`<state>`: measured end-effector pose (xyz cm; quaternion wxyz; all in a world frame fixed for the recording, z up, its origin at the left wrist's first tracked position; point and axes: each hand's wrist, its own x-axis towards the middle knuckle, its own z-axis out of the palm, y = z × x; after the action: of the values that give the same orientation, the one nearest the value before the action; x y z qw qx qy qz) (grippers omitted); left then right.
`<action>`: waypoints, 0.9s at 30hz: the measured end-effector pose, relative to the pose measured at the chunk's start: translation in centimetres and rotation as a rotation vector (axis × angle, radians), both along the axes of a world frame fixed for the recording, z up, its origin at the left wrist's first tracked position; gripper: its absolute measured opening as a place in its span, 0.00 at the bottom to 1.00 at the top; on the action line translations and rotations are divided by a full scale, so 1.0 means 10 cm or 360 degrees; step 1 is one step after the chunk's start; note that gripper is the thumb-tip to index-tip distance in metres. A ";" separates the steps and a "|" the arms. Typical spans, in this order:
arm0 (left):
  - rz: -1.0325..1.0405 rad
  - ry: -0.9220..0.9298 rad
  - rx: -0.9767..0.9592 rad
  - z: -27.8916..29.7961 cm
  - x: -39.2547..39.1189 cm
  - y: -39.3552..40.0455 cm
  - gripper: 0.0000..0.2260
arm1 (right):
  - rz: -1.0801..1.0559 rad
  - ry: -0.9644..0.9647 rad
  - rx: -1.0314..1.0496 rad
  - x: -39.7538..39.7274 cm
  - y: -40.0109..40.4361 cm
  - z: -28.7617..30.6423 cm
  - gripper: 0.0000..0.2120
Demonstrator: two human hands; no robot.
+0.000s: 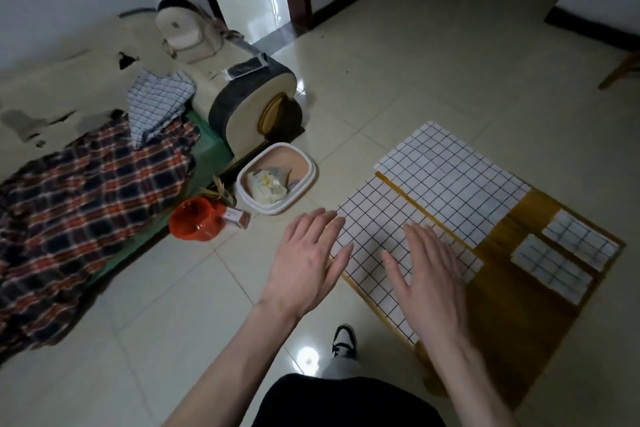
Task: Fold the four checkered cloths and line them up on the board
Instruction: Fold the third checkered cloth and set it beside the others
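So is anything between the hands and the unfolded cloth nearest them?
Nothing visible. The right hand is already over the near cloth, the left hand at its left edge, both open.

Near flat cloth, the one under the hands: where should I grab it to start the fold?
Pinch the near cloth at its left corners, which lie at the board's left edge, coming in from the left. It lies flat and open there, beside the left hand; the right hand covers its middle.
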<state>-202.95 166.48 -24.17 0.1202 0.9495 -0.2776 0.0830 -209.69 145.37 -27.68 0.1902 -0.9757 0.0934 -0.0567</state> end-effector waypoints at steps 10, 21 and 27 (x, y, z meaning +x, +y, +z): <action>-0.0271 0.0135 -0.0071 -0.26 0.60 -0.31 0.20 | -0.0280 0.0030 0.0002 0.18 -0.06 -0.11 0.32; -0.0539 0.0266 -0.0189 -0.85 1.39 -0.34 0.19 | -0.0629 0.0124 0.0071 0.56 0.13 -0.54 0.31; -0.0760 0.0383 0.0037 -1.39 1.64 -0.39 0.23 | -0.0838 0.0150 0.0096 0.68 0.28 -1.06 0.30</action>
<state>-186.59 162.57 -38.10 0.1577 0.8614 -0.4785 -0.0643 -202.93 148.13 -38.30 0.1934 -0.9132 0.3545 -0.0558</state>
